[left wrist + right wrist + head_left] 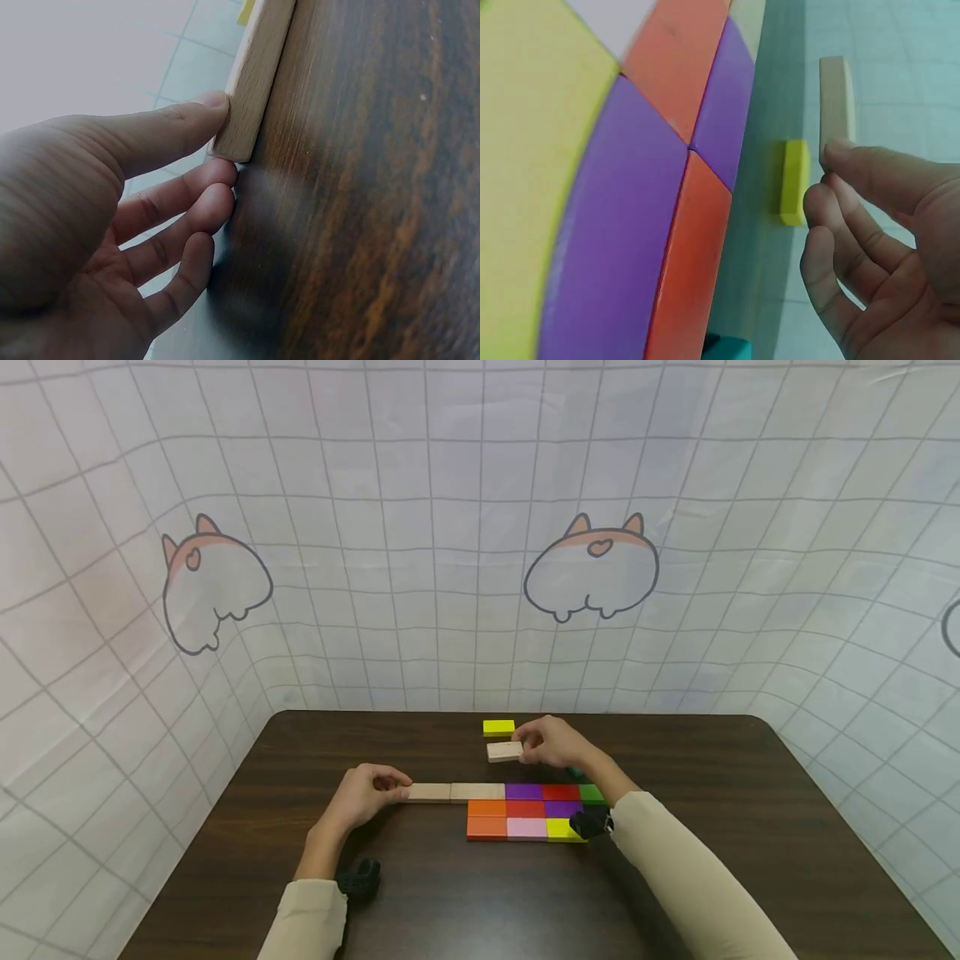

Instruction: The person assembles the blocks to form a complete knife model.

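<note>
Yellow block [498, 727] lies beyond the wooden block [503, 752] right fingers [821, 206] pinch; left fingers [214, 206] pinch another block [430, 792].

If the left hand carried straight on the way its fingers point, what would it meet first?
Most likely the leftmost pale, rectangular wooden block; the left hand appears to be touching its near end.

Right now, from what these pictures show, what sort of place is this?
Probably a screened-off indoor corner, perhaps arranged for recording. A white grid-patterned sheet printed with cartoon animals hangs behind and beside a dark table, and coloured blocks lie on the table.
</note>
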A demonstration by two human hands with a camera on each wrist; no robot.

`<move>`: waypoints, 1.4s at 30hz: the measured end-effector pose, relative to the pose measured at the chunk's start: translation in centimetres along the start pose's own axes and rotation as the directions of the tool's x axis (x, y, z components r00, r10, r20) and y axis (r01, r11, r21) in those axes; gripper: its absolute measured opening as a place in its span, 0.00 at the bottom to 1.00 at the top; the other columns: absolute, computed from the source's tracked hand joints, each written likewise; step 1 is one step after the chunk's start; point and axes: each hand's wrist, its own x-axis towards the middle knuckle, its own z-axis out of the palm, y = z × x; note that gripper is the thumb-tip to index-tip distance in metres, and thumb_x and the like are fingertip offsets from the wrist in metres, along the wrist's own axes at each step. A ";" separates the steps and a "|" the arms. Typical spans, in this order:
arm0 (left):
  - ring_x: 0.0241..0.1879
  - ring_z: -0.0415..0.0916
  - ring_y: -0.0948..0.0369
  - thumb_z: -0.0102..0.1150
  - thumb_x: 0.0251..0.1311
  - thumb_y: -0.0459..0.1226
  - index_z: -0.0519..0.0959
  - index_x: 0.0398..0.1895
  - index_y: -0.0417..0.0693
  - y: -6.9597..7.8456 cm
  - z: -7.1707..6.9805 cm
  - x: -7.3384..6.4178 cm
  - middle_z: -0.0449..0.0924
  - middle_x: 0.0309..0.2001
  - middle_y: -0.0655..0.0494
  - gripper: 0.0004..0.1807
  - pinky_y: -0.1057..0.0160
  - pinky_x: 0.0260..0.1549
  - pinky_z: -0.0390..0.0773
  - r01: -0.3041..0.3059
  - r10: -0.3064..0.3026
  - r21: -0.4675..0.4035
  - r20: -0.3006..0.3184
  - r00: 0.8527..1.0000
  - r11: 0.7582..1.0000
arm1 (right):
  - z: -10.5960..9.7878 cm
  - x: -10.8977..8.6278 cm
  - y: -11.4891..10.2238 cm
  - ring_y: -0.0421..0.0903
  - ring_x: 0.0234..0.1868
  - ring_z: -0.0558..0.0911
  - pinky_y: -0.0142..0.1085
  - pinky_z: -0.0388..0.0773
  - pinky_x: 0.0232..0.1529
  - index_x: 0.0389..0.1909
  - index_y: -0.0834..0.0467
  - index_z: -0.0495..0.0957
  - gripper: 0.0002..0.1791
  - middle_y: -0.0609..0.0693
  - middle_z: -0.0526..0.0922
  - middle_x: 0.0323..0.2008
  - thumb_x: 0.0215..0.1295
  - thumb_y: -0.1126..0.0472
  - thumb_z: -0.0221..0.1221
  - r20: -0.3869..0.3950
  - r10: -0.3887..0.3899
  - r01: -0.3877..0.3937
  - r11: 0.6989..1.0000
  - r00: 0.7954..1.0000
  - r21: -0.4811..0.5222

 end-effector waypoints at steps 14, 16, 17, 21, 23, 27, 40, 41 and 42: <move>0.31 0.73 0.61 0.72 0.61 0.41 0.90 0.41 0.56 0.0 0.1 -0.1 0.81 0.32 0.58 0.06 0.61 0.33 0.73 0.003 -0.003 0.002 0.000 1.000 1.000 | 0.8 -8.6 0.6 0.41 0.30 0.77 0.31 0.78 0.35 0.48 0.56 0.83 0.13 0.45 0.81 0.31 0.65 0.61 0.69 -0.105 -0.121 0.124 0.992 0.987 0.029; 0.31 0.73 0.61 0.72 0.61 0.41 0.90 0.40 0.56 0.0 0.1 -0.1 0.81 0.31 0.58 0.06 0.61 0.33 0.73 -0.001 0.001 0.004 -0.002 1.000 1.000 | 0.9 -9.8 0.9 0.40 0.31 0.78 0.31 0.78 0.35 0.48 0.57 0.83 0.13 0.45 0.81 0.31 0.65 0.61 0.69 -0.121 -0.126 0.131 0.991 0.985 0.035; 0.31 0.73 0.61 0.72 0.61 0.41 0.90 0.40 0.56 0.0 0.1 -0.1 0.81 0.31 0.58 0.06 0.61 0.33 0.73 -0.002 0.002 0.004 -0.004 1.000 1.000 | 1.0 -10.4 1.2 0.39 0.32 0.78 0.31 0.79 0.35 0.49 0.57 0.83 0.13 0.45 0.81 0.32 0.65 0.61 0.69 -0.128 -0.127 0.133 0.991 0.984 0.033; 0.31 0.73 0.61 0.72 0.61 0.41 0.90 0.40 0.55 0.0 0.1 -0.1 0.81 0.31 0.58 0.05 0.60 0.33 0.73 -0.015 0.015 0.002 -0.007 1.000 1.000 | 1.5 -12.4 1.9 0.37 0.33 0.77 0.31 0.77 0.33 0.50 0.56 0.83 0.14 0.43 0.81 0.32 0.65 0.58 0.69 -0.136 -0.108 0.114 0.993 0.985 0.034; 0.31 0.73 0.60 0.72 0.61 0.40 0.90 0.40 0.55 0.0 0.1 -0.1 0.81 0.31 0.58 0.05 0.60 0.33 0.73 -0.015 0.015 0.000 -0.005 1.000 1.000 | 1.8 -13.1 2.1 0.36 0.31 0.77 0.30 0.77 0.32 0.49 0.56 0.83 0.14 0.43 0.81 0.31 0.65 0.58 0.70 -0.136 -0.102 0.108 0.994 0.985 0.035; 0.31 0.73 0.60 0.72 0.61 0.41 0.90 0.40 0.55 0.0 0.0 -0.1 0.82 0.32 0.57 0.06 0.60 0.33 0.73 -0.010 0.010 0.000 0.000 1.000 1.000 | 2.5 -14.1 2.0 0.35 0.31 0.77 0.30 0.77 0.33 0.48 0.57 0.83 0.14 0.43 0.80 0.31 0.63 0.59 0.70 -0.132 -0.088 0.096 0.994 0.987 0.055; 0.31 0.74 0.60 0.73 0.60 0.40 0.90 0.39 0.56 0.0 0.1 0.0 0.82 0.32 0.58 0.05 0.61 0.34 0.73 -0.007 0.007 -0.002 -0.007 1.000 1.000 | 4.7 -14.8 0.8 0.33 0.28 0.76 0.30 0.77 0.31 0.46 0.56 0.83 0.13 0.41 0.80 0.29 0.62 0.61 0.71 -0.072 -0.085 0.090 0.993 0.994 0.072; 0.31 0.74 0.61 0.73 0.60 0.40 0.90 0.39 0.56 0.0 0.1 0.0 0.82 0.32 0.58 0.05 0.61 0.33 0.73 -0.004 0.004 -0.002 -0.008 1.000 1.000 | 4.8 -14.8 0.7 0.33 0.28 0.76 0.30 0.76 0.31 0.46 0.56 0.83 0.13 0.41 0.80 0.29 0.62 0.61 0.71 -0.067 -0.085 0.089 0.993 0.994 0.073; 0.31 0.74 0.61 0.73 0.60 0.40 0.90 0.39 0.56 0.0 0.1 0.0 0.82 0.32 0.58 0.05 0.61 0.34 0.73 -0.003 0.003 -0.002 -0.008 1.000 1.000 | 4.9 -14.8 0.5 0.33 0.28 0.76 0.29 0.76 0.31 0.46 0.56 0.83 0.13 0.41 0.80 0.29 0.61 0.61 0.71 -0.063 -0.088 0.093 0.993 0.994 0.077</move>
